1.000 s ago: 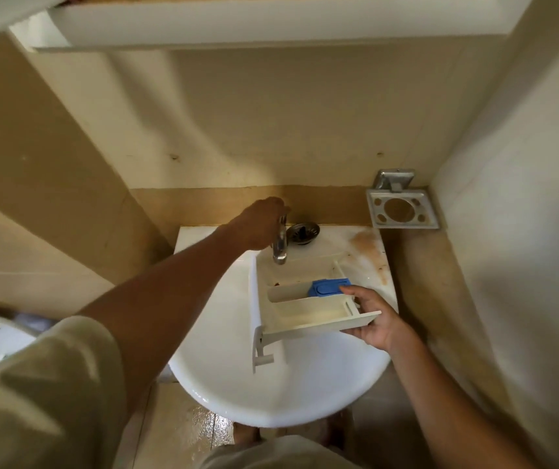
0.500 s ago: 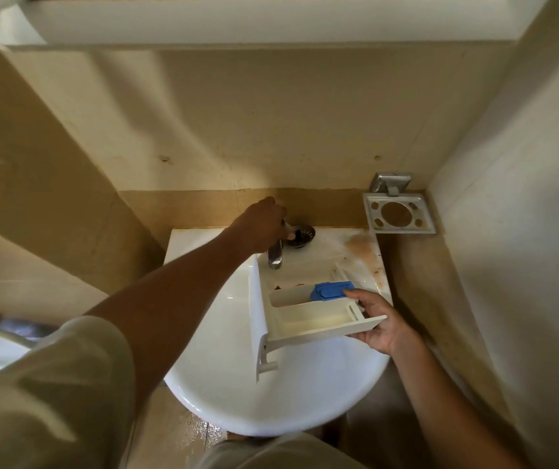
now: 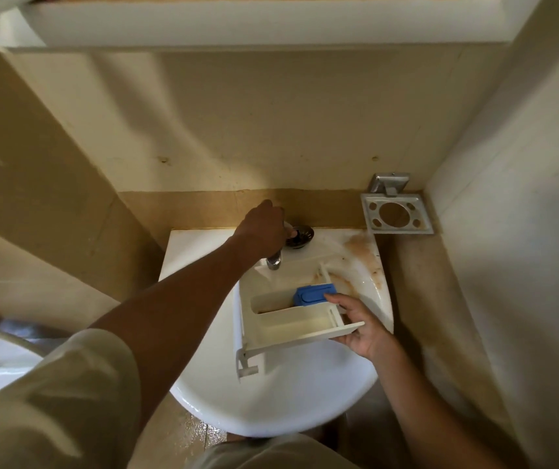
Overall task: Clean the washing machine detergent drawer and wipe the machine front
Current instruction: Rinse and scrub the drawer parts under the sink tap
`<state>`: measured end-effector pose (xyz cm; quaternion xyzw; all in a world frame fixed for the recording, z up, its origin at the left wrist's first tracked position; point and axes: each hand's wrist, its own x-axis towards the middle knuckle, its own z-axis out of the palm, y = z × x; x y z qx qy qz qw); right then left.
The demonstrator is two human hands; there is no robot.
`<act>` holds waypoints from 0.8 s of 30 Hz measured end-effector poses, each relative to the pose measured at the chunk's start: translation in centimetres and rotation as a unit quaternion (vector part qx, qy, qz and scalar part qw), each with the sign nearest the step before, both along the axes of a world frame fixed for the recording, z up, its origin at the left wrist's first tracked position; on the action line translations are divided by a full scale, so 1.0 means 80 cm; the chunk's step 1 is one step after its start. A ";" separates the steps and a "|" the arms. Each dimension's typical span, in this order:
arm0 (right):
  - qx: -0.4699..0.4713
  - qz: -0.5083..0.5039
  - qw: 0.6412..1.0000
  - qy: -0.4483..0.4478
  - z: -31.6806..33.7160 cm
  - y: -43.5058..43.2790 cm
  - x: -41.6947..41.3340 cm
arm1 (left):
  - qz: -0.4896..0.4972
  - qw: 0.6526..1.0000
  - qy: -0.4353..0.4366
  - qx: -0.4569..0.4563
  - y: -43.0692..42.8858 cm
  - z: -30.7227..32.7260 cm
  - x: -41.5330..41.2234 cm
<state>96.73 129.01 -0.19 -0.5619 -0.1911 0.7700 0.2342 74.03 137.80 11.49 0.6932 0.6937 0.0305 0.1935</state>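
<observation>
**Detergent drawer (image 3: pixel 291 328) held under a tap that shows no water yet**

The drawer lies in the right hand (image 3: pixel 362 330), which grips its near end: the thumb sits on top beside the blue insert (image 3: pixel 313 294) and the fingers curl underneath. From that hand the drawer stretches across the basin (image 3: pixel 271 401) toward the left hand (image 3: pixel 264 228), and its far compartment sits just below the tap (image 3: pixel 274 262).

The left hand is curled over the top of the tap. Its fingers are mostly hidden, but it looks like a grip on the handle.

Little has changed over the last second. The left hand has kept its hold on the tap, shifted only slightly back so that more of the spout shows. The right hand has kept the drawer in the same spot under it. No stream of water can be seen.

My reading is that the rinse is about to begin rather than under way. Brownish residue shows in the compartments, so the drawer is not yet clean, and the machine front is nowhere in view.

Just beyond the left hand sits a dark drain strainer (image 3: pixel 301 235), and past the right hand a brown stain (image 3: pixel 359 248) marks the basin's rim.
</observation>
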 end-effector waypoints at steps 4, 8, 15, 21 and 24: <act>-0.008 0.021 1.000 -0.003 -0.002 -0.006 -0.017 | 0.004 1.000 -0.007 -0.003 0.001 0.000 -0.001; -0.016 0.005 1.000 0.007 -0.008 -0.008 -0.002 | 0.010 1.000 -0.004 -0.001 0.003 -0.003 -0.001; -0.040 0.012 0.999 0.021 -0.012 -0.025 -0.014 | 0.022 1.000 -0.013 -0.001 0.005 -0.009 0.001; -0.034 0.048 0.998 0.014 -0.005 -0.018 -0.048 | 0.026 1.000 -0.006 0.000 0.006 -0.010 0.002; -0.033 0.065 0.997 0.027 -0.003 -0.009 -0.056 | 0.026 1.000 -0.008 0.002 0.004 -0.011 0.003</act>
